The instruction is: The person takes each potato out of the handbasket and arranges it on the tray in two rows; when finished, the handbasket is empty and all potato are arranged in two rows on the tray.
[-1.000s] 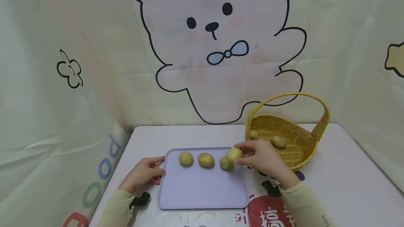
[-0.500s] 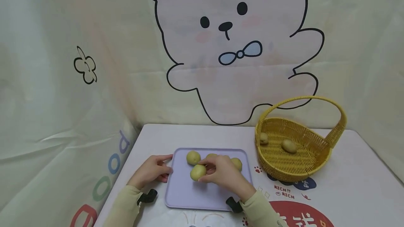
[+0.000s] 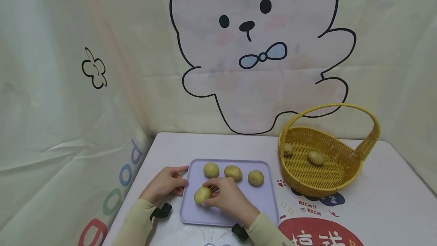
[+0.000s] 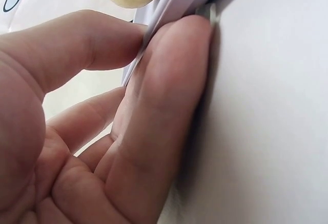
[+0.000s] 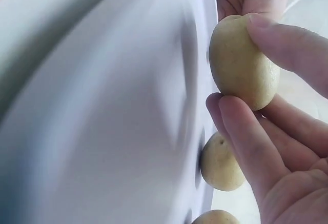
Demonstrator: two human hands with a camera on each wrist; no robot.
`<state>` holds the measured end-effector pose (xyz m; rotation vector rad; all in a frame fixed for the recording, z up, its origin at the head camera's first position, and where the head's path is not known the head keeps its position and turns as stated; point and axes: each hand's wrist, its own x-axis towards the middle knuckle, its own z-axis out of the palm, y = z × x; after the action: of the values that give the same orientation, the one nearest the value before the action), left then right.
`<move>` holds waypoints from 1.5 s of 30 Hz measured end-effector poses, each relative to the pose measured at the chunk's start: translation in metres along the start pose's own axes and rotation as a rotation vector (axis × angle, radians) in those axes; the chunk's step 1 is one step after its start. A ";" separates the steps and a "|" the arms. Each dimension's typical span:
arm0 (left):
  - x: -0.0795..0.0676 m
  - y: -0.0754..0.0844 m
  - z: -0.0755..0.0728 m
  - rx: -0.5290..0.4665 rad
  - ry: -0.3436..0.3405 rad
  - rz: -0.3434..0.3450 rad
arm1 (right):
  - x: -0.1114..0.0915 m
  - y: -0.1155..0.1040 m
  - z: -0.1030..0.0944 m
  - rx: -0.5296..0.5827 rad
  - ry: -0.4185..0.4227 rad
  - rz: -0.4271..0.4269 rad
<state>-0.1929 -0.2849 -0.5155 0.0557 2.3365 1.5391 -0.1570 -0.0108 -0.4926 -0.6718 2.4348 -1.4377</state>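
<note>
My right hand [image 3: 228, 196] holds a potato [image 3: 202, 196] between thumb and fingers, low over the near left part of the lilac tray [image 3: 246, 212]. In the right wrist view this potato [image 5: 241, 62] shows close to the tray surface. My left hand [image 3: 166, 183] is at the tray's left edge; in the left wrist view its thumb [image 4: 97, 39] and fingertips meet the rim from either side. Along the back of the tray sit a round potato [image 3: 211, 170], a longer potato [image 3: 233, 172], partly covered by the right hand, and another potato [image 3: 256, 178].
A yellow woven basket [image 3: 322, 189] with a tall handle stands right of the tray, holding a potato [image 3: 315, 158] and a second potato [image 3: 288, 149] by its left wall. The white table [image 3: 218, 145] ends at a printed cloth backdrop [image 3: 153, 105].
My right hand has carried the potato from the tray's back right corner leftward and toward me, then lower. The left hand stays at the tray edge. The head view has shifted slightly.
</note>
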 end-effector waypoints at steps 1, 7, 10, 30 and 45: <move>0.000 0.000 0.000 0.002 0.001 -0.002 | 0.000 0.000 0.001 0.002 0.000 0.005; -0.002 0.001 0.000 0.003 -0.004 -0.008 | 0.001 0.002 0.005 -0.015 -0.014 0.022; -0.002 0.002 0.001 -0.004 -0.005 0.001 | 0.001 0.001 0.006 -0.026 -0.018 0.026; 0.002 0.002 0.000 -0.005 -0.016 0.012 | 0.001 0.007 0.002 -0.051 -0.017 0.010; 0.003 0.001 -0.002 0.023 -0.022 0.019 | -0.010 0.003 -0.018 -0.086 0.002 0.023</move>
<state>-0.1960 -0.2855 -0.5145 0.1005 2.3432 1.5130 -0.1570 0.0094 -0.4868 -0.6587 2.5095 -1.3323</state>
